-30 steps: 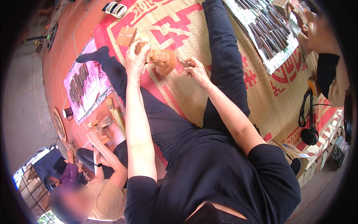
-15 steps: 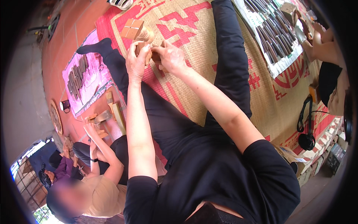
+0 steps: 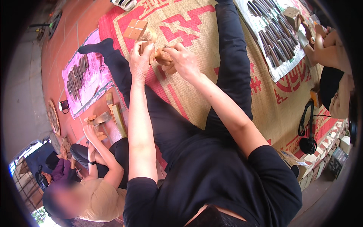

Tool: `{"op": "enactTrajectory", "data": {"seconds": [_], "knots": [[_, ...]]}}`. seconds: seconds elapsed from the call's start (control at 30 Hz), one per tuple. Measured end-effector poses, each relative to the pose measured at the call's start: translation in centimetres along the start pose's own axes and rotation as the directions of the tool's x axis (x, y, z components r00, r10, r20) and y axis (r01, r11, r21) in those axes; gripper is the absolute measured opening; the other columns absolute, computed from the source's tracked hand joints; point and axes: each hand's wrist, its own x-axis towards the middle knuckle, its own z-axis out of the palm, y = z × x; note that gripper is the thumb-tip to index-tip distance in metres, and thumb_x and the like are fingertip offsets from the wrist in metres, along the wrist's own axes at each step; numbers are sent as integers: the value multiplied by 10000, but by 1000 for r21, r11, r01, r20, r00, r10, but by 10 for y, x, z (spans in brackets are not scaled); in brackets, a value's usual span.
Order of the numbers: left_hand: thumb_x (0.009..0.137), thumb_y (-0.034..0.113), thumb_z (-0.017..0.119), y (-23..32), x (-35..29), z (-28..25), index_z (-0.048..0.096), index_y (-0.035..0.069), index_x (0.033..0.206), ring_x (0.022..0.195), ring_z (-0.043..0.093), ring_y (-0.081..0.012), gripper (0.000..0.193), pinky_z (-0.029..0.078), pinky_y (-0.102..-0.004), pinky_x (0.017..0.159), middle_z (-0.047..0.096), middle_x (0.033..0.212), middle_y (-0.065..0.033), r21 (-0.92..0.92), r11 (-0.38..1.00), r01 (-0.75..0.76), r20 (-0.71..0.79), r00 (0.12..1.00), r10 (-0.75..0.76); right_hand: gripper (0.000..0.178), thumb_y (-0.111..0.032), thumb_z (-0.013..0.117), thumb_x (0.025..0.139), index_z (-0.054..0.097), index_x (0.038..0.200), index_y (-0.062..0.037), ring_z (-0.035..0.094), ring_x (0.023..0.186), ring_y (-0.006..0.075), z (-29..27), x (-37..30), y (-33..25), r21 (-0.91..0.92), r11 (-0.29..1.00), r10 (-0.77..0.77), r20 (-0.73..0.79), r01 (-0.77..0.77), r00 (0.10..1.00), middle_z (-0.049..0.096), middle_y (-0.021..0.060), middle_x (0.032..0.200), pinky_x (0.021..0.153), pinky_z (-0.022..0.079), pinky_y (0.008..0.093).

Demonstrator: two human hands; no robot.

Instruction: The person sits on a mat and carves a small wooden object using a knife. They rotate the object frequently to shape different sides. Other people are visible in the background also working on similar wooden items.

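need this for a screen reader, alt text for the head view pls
Seated on a red-patterned woven straw mat, a person grips a rounded tan wooden carving with the left hand and right hand; dark carving tools lie nearby.

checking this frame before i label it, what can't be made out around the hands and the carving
- Head view: most of the wooden carving is hidden behind the left hand and the right hand, so its shape is unclear.
- Any tool in the right hand is covered by its fingers.
- The dark tools on the pink cloth are too small to tell apart.
- A co-worker's face at the lower left is blurred.
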Motion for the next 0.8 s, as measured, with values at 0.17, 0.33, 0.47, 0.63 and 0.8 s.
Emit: {"op": "enactTrajectory", "data": {"seconds": [0.17,0.33,0.47,0.63,0.8], "knots": [[803,468,716,13,-7,11,634,117,1148,1075,586,-314,499,445,-403,955,615,1087,-174,82,997,-8,-66,998,13,335,-84,634,817,685,1128,-197,660,857,235,32,-11,0,-28,988,-155,-236,153,959,580,58,886,723,552,369],[810,482,700,7,-2,6,627,95,1156,1101,587,-320,524,440,-412,962,614,1092,-177,44,999,17,-51,999,-15,312,-103,627,836,692,1129,-189,662,815,239,19,-47,19,-87,996,-1,100,9,995,572,54,872,712,555,391],[801,494,710,20,-14,11,625,124,1164,1056,617,-320,525,466,-408,930,609,1107,-164,166,986,-9,-97,995,25,356,-88,603,854,654,1196,-175,657,851,246,2,4,4,-18,998,62,25,-61,998,575,61,940,744,559,379],[791,489,728,37,-26,19,622,144,1159,1019,629,-314,515,476,-408,913,597,1074,-148,223,975,-10,-69,997,26,344,-117,708,768,686,1111,-146,662,816,247,23,-19,9,-17,988,-156,-139,155,978,587,63,881,700,555,391],[789,497,725,31,-17,22,625,153,1147,1019,636,-318,506,492,-425,896,597,1088,-134,261,965,-16,-91,995,41,281,-109,668,808,694,1084,-158,662,781,263,-5,-20,10,-68,988,-137,-4,136,991,580,59,856,675,560,394]]}}
